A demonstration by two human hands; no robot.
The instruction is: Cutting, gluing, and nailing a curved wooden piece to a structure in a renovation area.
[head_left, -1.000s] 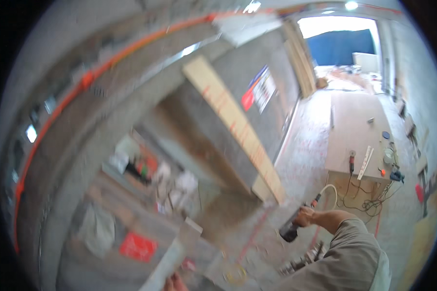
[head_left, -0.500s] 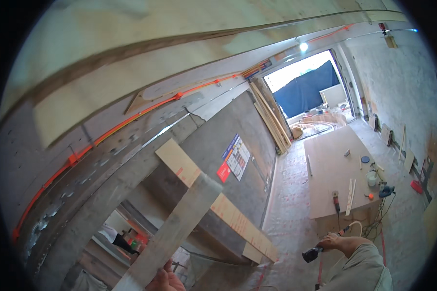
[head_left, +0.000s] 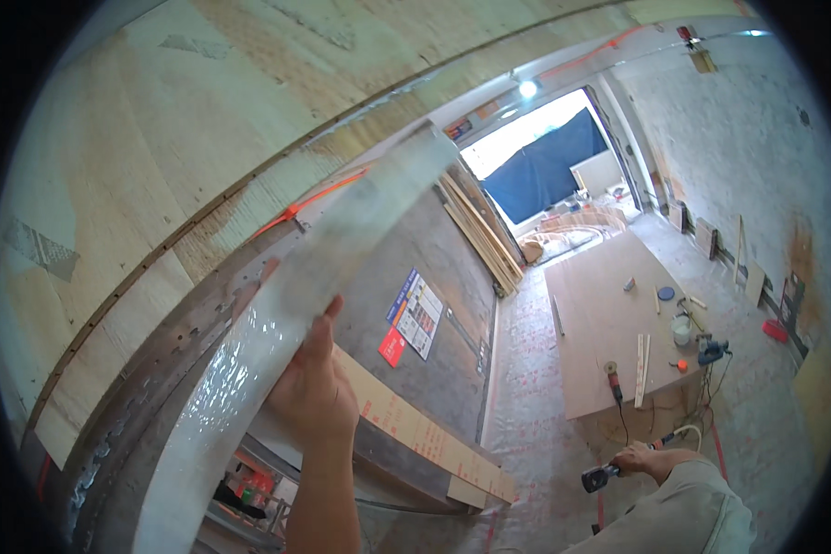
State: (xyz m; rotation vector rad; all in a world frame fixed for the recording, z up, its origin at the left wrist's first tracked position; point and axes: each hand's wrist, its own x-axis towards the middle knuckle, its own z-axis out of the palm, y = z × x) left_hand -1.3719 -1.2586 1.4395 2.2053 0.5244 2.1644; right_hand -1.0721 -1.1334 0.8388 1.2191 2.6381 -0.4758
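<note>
My left hand is raised and closed round a long pale wooden strip. The strip slants up toward the ceiling. Its lower face shines with glossy, wet-looking white streaks, and its upper end is blurred. Down at the right, my right hand grips a dark nail gun with a pale hose running from it. Overhead spans a plywood ceiling panel, with the strip's far end just below its edge.
A long board-topped table carries a corded power tool, narrow wooden strips, a white cup and a blue tool. Planks lean on the left wall, near a poster. An orange conduit runs under the ceiling.
My left hand has risen with the strip, bringing it up toward the ceiling panel and turning its shiny face into view. My right hand still holds the nail gun low at the right.
</note>
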